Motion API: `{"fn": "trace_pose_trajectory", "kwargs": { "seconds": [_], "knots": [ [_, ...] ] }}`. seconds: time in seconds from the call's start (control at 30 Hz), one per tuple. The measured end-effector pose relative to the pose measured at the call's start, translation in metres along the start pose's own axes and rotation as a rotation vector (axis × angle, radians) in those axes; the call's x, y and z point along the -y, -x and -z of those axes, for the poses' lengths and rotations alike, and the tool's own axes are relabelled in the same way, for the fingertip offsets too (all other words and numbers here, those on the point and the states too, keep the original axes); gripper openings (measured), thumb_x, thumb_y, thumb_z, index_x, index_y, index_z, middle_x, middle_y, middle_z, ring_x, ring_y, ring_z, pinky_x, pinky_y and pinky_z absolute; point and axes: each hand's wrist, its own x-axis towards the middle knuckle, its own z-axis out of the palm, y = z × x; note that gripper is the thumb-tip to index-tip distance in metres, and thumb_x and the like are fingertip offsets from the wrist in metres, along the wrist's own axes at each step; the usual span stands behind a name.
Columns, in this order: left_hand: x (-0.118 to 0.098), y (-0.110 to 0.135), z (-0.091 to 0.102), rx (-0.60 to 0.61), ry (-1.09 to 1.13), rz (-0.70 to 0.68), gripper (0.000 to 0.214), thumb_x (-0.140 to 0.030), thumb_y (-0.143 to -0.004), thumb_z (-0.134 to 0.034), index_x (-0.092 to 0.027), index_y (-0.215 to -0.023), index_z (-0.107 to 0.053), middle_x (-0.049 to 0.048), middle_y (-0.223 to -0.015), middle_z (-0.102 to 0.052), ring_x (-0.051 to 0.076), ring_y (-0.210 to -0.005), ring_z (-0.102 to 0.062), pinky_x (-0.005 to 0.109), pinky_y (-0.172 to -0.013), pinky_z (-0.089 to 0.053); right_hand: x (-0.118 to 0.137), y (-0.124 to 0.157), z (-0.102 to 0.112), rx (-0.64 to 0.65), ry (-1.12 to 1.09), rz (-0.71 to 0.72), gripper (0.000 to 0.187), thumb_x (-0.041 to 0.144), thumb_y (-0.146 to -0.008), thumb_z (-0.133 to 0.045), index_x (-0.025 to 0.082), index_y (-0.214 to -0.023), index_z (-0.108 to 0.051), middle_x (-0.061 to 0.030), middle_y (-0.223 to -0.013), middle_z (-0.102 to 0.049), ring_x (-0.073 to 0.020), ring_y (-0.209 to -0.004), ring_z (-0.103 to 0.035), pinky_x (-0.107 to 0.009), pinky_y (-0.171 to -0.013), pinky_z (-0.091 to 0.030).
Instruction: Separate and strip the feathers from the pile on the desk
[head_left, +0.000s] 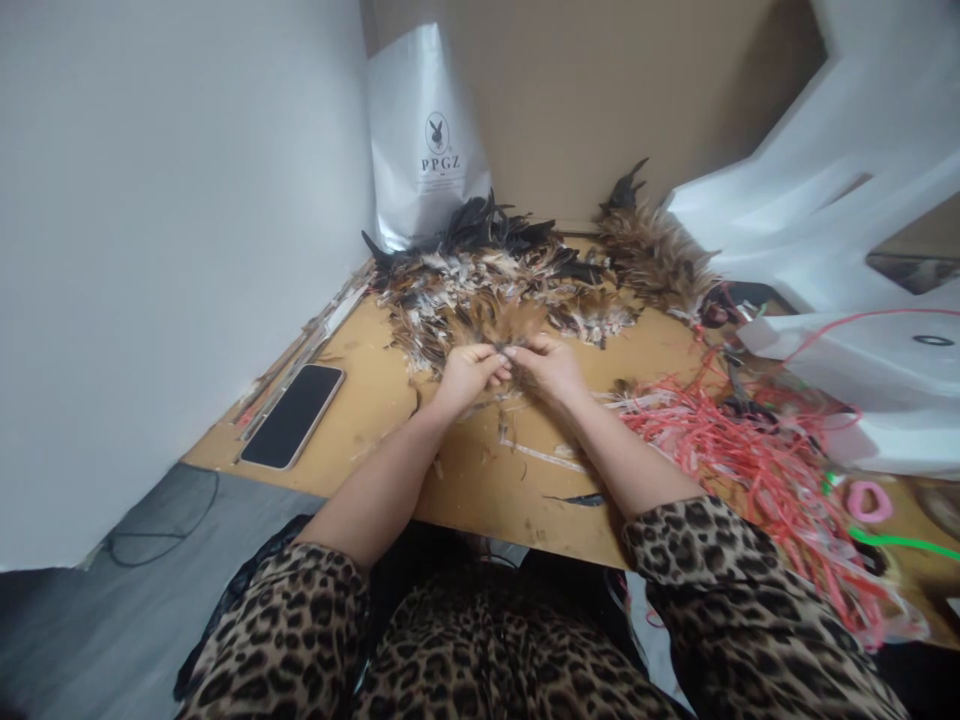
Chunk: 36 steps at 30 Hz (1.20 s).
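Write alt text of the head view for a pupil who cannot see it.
A left hand and right hand hold brown feathers over a tan table. Heaped feathers lie beyond, before a silver bag; a phone lies to the left, tangled red strands to the right.
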Motion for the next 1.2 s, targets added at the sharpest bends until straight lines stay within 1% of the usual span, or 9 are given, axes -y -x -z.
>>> {"fn": "trace_pose_trajectory", "kwargs": {
  "seconds": [0.13,0.4,0.47,0.57,0.67,0.73,0.97,1.1,1.2],
  "knots": [
    [-0.002,0.002,-0.002,-0.009,-0.053,-0.026,0.015,-0.024,-0.071,-0.059,-0.011,-0.074,-0.064,0.0036,-0.059,-0.064,0.008,-0.047,-0.054,0.019,-0.047,-0.043,0.003,0.001,0.001,0.008,0.057,0.035,0.023,0.036,-0.058,-0.072,0.015,-0.065,-0.065,0.0001,-0.063,-0.062,-0.0107,-0.056,-0.052,-0.025,-0.057,-0.04],
    [-0.007,0.004,-0.002,0.093,0.088,0.091,0.019,-0.029,-0.069,-0.063,-0.01,-0.067,-0.063,0.006,-0.061,-0.065,0.009,-0.05,-0.058,0.019,-0.048,-0.044,0.002,-0.001,0.0,0.01,-0.008,-0.007,0.024,0.036,-0.053,-0.074,0.017,-0.062,-0.063,0.0021,-0.059,-0.06,-0.0101,-0.054,-0.05,-0.025,-0.056,-0.04],
    [-0.007,0.001,0.002,0.061,0.113,0.08,0.022,-0.031,-0.069,-0.064,-0.009,-0.067,-0.063,0.0063,-0.062,-0.065,0.009,-0.049,-0.058,0.019,-0.048,-0.043,0.002,-0.004,0.0,0.005,-0.085,-0.049,0.025,0.036,-0.053,-0.074,0.018,-0.066,-0.063,0.0025,-0.059,-0.06,-0.0101,-0.054,-0.051,-0.025,-0.057,-0.04],
    [-0.008,-0.005,0.011,-0.075,0.217,0.063,0.024,-0.033,-0.069,-0.065,-0.009,-0.071,-0.063,0.0082,-0.072,-0.067,0.007,-0.052,-0.058,0.017,-0.047,-0.042,0.0,-0.01,0.005,-0.092,-0.084,-0.075,0.025,0.035,-0.054,-0.073,0.018,-0.071,-0.065,0.003,-0.059,-0.06,-0.0086,-0.052,-0.049,-0.025,-0.057,-0.04],
    [-0.006,-0.011,0.021,-0.21,0.349,0.059,0.023,-0.032,-0.069,-0.066,-0.011,-0.077,-0.062,0.0077,-0.08,-0.068,0.006,-0.055,-0.059,0.015,-0.048,-0.042,-0.005,-0.015,0.014,-0.174,0.076,-0.063,0.02,0.032,-0.055,-0.071,0.016,-0.064,-0.064,0.0021,-0.06,-0.06,-0.0079,-0.052,-0.048,-0.024,-0.058,-0.039],
    [-0.004,-0.014,0.024,-0.235,0.382,0.076,0.022,-0.03,-0.069,-0.065,-0.011,-0.078,-0.062,0.0074,-0.08,-0.068,0.005,-0.056,-0.059,0.014,-0.047,-0.042,-0.009,-0.017,0.018,-0.149,0.209,-0.025,0.017,0.031,-0.057,-0.069,0.015,-0.062,-0.063,0.0012,-0.06,-0.061,-0.0087,-0.053,-0.049,-0.025,-0.059,-0.039],
    [-0.004,-0.01,0.017,-0.208,0.379,0.117,0.019,-0.028,-0.071,-0.064,-0.011,-0.078,-0.062,0.0069,-0.08,-0.068,0.005,-0.056,-0.058,0.014,-0.048,-0.041,-0.014,-0.006,0.005,0.038,0.61,0.157,0.018,0.033,-0.068,-0.058,0.016,-0.068,-0.065,-0.0013,-0.062,-0.061,-0.0117,-0.055,-0.049,-0.024,-0.055,-0.036],
    [-0.004,-0.009,0.016,-0.211,0.396,0.125,0.018,-0.027,-0.072,-0.063,-0.011,-0.08,-0.062,0.0067,-0.08,-0.068,0.005,-0.056,-0.058,0.014,-0.048,-0.041,-0.01,0.0,-0.004,0.02,0.862,0.245,0.017,0.034,-0.066,-0.06,0.018,-0.07,-0.065,-0.0023,-0.065,-0.061,-0.0129,-0.058,-0.049,-0.025,-0.057,-0.034],
    [-0.003,-0.01,0.017,-0.224,0.415,0.123,0.017,-0.026,-0.073,-0.062,-0.01,-0.079,-0.061,0.007,-0.079,-0.068,0.005,-0.055,-0.058,0.014,-0.047,-0.041,-0.012,-0.002,-0.004,0.019,0.862,0.219,0.012,0.028,-0.067,-0.057,0.018,-0.065,-0.064,-0.002,-0.063,-0.061,-0.0123,-0.057,-0.049,-0.026,-0.056,-0.033]
  ]
}}
